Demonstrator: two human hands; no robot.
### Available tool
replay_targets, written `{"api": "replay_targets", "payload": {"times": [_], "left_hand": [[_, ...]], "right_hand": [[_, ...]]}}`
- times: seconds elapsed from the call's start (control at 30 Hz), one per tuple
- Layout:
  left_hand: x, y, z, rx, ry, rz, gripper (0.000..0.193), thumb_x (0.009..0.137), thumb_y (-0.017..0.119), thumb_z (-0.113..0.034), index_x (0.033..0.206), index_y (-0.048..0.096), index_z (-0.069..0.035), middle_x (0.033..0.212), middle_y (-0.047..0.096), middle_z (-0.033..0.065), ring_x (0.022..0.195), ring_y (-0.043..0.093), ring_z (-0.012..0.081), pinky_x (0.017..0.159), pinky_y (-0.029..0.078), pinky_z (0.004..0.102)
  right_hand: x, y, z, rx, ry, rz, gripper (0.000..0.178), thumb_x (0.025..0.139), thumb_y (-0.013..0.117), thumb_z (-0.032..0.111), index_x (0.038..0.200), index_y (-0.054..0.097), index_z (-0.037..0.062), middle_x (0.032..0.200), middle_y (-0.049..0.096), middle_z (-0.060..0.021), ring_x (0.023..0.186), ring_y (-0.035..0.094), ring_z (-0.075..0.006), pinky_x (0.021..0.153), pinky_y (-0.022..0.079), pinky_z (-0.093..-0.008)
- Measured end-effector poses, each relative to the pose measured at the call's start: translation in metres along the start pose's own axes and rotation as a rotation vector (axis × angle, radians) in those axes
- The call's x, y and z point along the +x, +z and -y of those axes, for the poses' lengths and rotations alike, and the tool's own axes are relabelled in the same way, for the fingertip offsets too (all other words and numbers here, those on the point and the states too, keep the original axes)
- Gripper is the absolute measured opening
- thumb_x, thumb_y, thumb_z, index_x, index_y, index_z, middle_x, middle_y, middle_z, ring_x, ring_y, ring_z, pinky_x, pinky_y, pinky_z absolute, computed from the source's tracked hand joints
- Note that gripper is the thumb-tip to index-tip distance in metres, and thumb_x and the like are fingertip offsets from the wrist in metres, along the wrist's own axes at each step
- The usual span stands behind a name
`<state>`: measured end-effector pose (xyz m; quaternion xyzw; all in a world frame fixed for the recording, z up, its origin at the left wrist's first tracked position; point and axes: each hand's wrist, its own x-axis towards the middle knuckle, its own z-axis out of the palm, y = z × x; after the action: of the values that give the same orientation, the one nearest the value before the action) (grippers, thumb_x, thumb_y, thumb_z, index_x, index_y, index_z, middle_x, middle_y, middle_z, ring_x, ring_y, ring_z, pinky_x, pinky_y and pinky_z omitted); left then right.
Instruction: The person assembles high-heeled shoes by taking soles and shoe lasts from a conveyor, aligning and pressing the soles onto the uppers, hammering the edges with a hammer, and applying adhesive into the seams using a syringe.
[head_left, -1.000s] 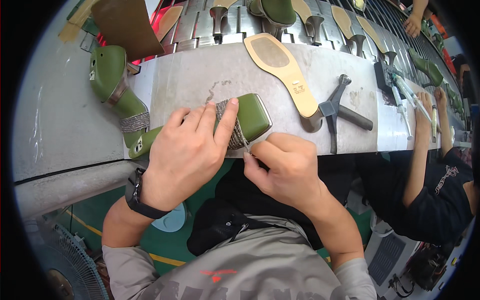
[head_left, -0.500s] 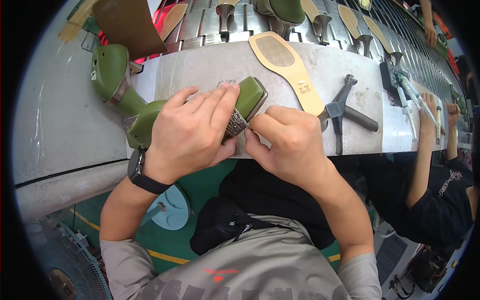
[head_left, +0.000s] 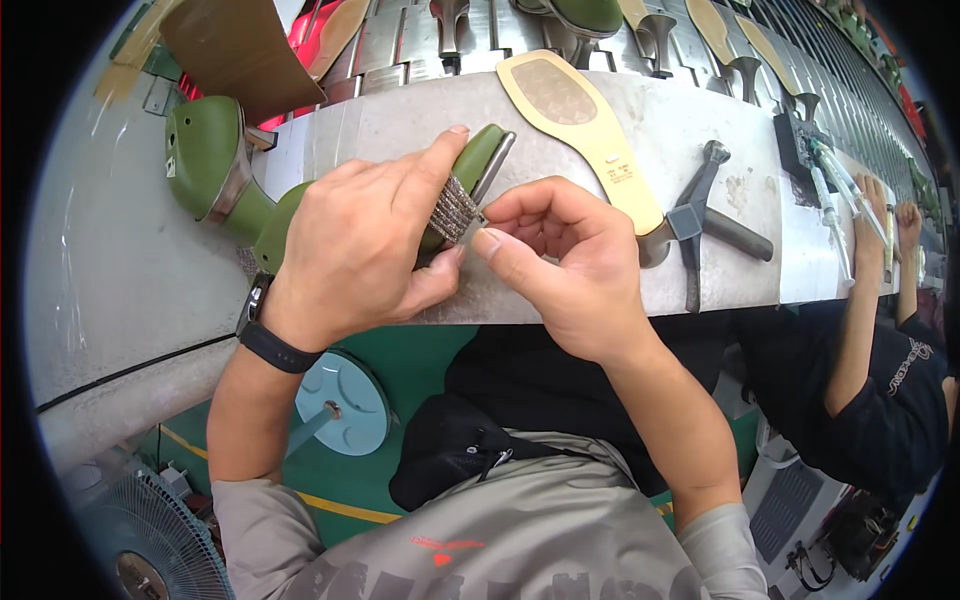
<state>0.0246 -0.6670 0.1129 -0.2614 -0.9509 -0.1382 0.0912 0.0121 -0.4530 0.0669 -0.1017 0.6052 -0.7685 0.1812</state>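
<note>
My left hand (head_left: 355,235) is wrapped round a green shoe last (head_left: 477,160), which is tilted with its toe end up and right. Across the last runs a glittery, dark silver strap (head_left: 455,212) of several rows; my left fingers cover part of it. At the strap's right edge, the thumb and forefinger of my right hand (head_left: 565,255) pinch its end, the other fingers curled. A second green last (head_left: 207,160) with a brown heel part lies on the bench, left of my left hand.
Right of my hands lie a tan insole (head_left: 590,130) and a hammer (head_left: 690,220). Beyond them stand a black holder (head_left: 793,150) and syringe-like tubes (head_left: 835,190). Heeled insoles rest on the metal conveyor (head_left: 400,45) behind. A co-worker's arm (head_left: 860,290) reaches in at right.
The green last has turned more on its side and shifted left within my left hand. My right hand has rolled, its curled fingers now showing, and its thumb and forefinger have loosened slightly.
</note>
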Motion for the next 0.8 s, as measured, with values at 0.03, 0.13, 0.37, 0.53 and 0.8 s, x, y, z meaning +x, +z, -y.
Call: {"api": "replay_targets", "payload": {"times": [0.03,0.13,0.37,0.53,0.8], "left_hand": [[0.000,-0.001,0.000,0.006,-0.010,0.007,0.093,0.066,0.082,-0.019,0.151,0.050,0.002,0.106,0.073,0.0194,0.083,0.068,0.0360,0.078,0.054,0.0438],[0.000,-0.002,0.000,0.007,0.009,0.000,0.093,0.067,0.081,-0.019,0.151,0.049,0.002,0.106,0.073,0.0195,0.081,0.067,0.0357,0.077,0.054,0.0435],[0.002,0.000,-0.001,0.003,0.014,-0.012,0.094,0.066,0.080,-0.019,0.152,0.049,0.002,0.104,0.073,0.0185,0.079,0.066,0.0352,0.076,0.053,0.0434],[0.003,0.000,-0.002,-0.001,-0.010,0.005,0.094,0.065,0.079,-0.017,0.152,0.049,0.002,0.102,0.072,0.0190,0.082,0.068,0.0353,0.078,0.054,0.0429],[0.005,-0.001,-0.003,-0.023,0.009,-0.012,0.094,0.064,0.079,-0.016,0.151,0.050,0.003,0.102,0.072,0.0194,0.082,0.068,0.0358,0.078,0.054,0.0433]], "right_hand": [[0.001,0.001,0.002,-0.059,-0.022,0.013,0.017,0.092,0.076,0.008,0.103,0.070,-0.0026,0.088,0.070,-0.0017,0.078,0.062,-0.0051,0.070,0.052,-0.0225],[0.004,-0.003,0.007,-0.103,0.004,0.074,0.015,0.094,0.074,0.003,0.105,0.068,-0.0029,0.096,0.069,-0.0020,0.085,0.063,-0.0064,0.078,0.052,-0.0232],[0.009,-0.010,-0.003,-0.087,-0.074,0.043,0.014,0.092,0.074,0.005,0.101,0.068,-0.0031,0.088,0.071,-0.0037,0.078,0.064,-0.0074,0.071,0.053,-0.0241],[0.011,-0.003,0.002,-0.234,-0.169,0.041,0.014,0.091,0.074,0.000,0.103,0.067,-0.0030,0.095,0.070,-0.0040,0.084,0.063,-0.0084,0.079,0.053,-0.0260],[0.020,-0.012,-0.006,-0.078,-0.087,0.089,0.009,0.091,0.074,0.005,0.095,0.068,-0.0013,0.083,0.069,-0.0031,0.073,0.063,-0.0084,0.069,0.053,-0.0247]]}}
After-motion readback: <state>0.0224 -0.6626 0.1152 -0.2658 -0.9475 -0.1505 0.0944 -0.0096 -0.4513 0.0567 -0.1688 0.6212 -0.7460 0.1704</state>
